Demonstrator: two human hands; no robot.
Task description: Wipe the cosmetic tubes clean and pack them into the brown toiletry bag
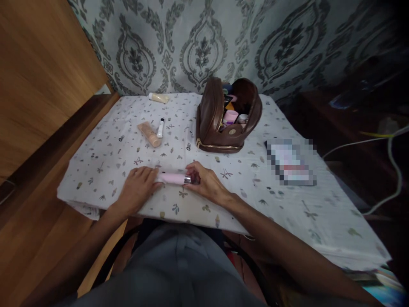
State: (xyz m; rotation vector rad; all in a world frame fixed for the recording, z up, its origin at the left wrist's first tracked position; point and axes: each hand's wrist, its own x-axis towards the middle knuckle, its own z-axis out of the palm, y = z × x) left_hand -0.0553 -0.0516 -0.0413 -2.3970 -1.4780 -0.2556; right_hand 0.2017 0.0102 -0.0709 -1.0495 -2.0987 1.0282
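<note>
Grey top (pixel 185 264) is filling the foreground; left hand (pixel 138 186) and right hand (pixel 207 182) are holding a pink tube (pixel 173 178) near the cloth's front edge.
Left is gripping one end, right is pinching around the dark end past the silver band (pixel 187 179); neither is spreading wide. Tube is spanning between them, contact with patterned cloth (pixel 191 207) unclear. Best handling, probably: left bracing without squeezing, right staying in line, no sideways bending. Pixelated slab (pixel 290 164) is lying right; tan tube (pixel 149 134) and small white tube (pixel 160 128) are lying left; open brown bag (pixel 220 140) is standing behind; cream tube (pixel 159 98) is lying near the wall (pixel 201 55).
</note>
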